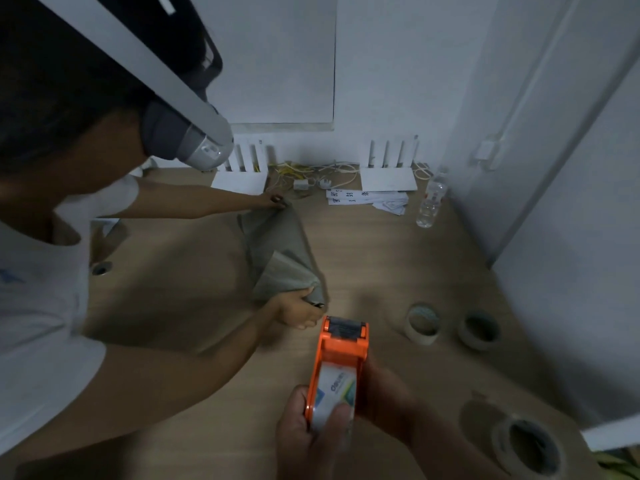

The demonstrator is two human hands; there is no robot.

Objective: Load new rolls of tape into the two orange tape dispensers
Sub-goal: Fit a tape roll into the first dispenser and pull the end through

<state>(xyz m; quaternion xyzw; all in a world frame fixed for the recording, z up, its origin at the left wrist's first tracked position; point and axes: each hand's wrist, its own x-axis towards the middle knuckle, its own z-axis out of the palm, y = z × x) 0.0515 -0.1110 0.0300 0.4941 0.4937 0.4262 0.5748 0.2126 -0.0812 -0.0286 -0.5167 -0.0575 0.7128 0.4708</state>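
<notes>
I hold an orange tape dispenser low in the middle of the view, its roller end pointing away from me. A tape roll with a printed white label sits inside its frame. My left hand grips the dispenser's left side, the thumb pressing on the roll. My right hand clasps the right side. Three more tape rolls lie on the wooden table: one and another to the right, a third near the lower right corner. Only one dispenser is in view.
Another person at the left, wearing a headset, holds a grey-green cloth bag with both hands just beyond the dispenser. Two white routers, cables, paper slips and a clear plastic bottle stand along the back wall. The wooden table has a cable hole at left.
</notes>
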